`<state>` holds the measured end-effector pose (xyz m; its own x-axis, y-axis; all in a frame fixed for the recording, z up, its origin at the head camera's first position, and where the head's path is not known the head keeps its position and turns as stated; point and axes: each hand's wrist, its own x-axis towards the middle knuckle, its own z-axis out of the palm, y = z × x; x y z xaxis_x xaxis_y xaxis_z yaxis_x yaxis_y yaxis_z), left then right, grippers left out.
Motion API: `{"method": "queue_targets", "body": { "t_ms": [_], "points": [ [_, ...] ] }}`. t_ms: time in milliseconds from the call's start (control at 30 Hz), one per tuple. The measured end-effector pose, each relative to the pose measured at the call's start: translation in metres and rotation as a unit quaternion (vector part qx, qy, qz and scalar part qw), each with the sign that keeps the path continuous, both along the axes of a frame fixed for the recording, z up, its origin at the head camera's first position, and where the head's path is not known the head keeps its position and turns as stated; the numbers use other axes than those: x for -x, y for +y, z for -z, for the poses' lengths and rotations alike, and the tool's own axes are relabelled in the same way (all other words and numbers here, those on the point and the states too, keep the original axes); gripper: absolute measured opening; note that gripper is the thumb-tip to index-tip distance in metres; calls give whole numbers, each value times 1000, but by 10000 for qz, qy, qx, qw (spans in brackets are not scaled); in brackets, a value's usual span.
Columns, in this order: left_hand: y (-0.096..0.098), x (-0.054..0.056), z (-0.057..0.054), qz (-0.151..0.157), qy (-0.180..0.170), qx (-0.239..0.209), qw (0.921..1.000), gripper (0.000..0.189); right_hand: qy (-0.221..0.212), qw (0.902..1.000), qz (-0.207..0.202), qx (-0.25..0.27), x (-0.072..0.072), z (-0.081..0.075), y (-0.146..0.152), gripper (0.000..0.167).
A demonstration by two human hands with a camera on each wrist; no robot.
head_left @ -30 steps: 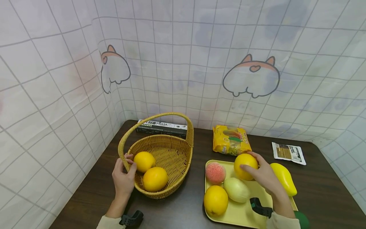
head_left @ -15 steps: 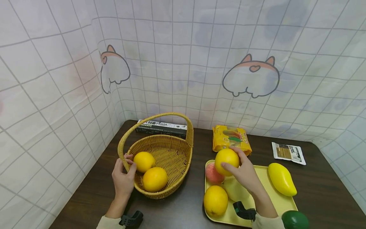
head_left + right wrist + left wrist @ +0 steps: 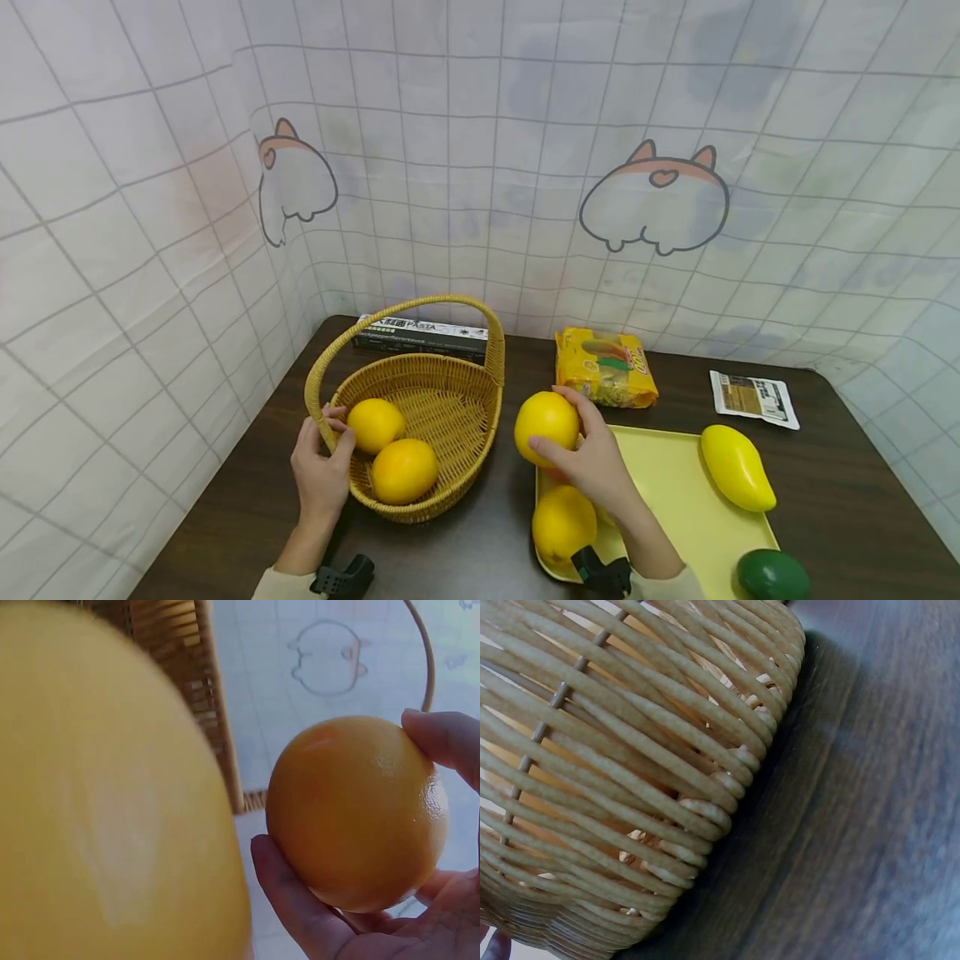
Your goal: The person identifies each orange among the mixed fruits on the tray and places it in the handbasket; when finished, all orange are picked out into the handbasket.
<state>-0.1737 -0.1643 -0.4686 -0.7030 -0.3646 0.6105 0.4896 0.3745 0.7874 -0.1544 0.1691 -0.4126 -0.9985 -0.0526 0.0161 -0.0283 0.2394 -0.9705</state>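
My left hand (image 3: 321,477) holds the wicker basket (image 3: 450,417) where its handle meets the left side. Two yellow-orange oranges, one in front (image 3: 405,472) and one behind (image 3: 377,426), lie inside. The basket's woven side (image 3: 630,772) fills much of the left wrist view. With thumb and fingers curled round it, my right hand (image 3: 600,462) grips another orange (image 3: 546,427) above the left edge of the yellow tray (image 3: 675,492). Below it on the tray sits one more orange (image 3: 564,527); a pink peach is almost hidden behind the hand.
A yellow mango (image 3: 737,468) and a dark green avocado-like fruit (image 3: 772,575) rest at the tray's right edge. Along the back stand a black pasta box (image 3: 420,337), a yellow food bag (image 3: 606,368) and a flat packet (image 3: 753,398). A patterned cloth wall (image 3: 465,167) rises behind.
My right hand has carried the orange leftward from over the tray's middle to its left edge, uncovering the mango and green fruit. My left hand stays on the basket.
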Motion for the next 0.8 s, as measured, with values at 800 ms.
{"method": "queue_targets", "body": {
  "t_ms": [800],
  "points": [
    [0, 0, 2, 106, -153, -140, 9997, 10, 847, 9949, -264, 481, 3, 8, -67, 72]
  ]
}}
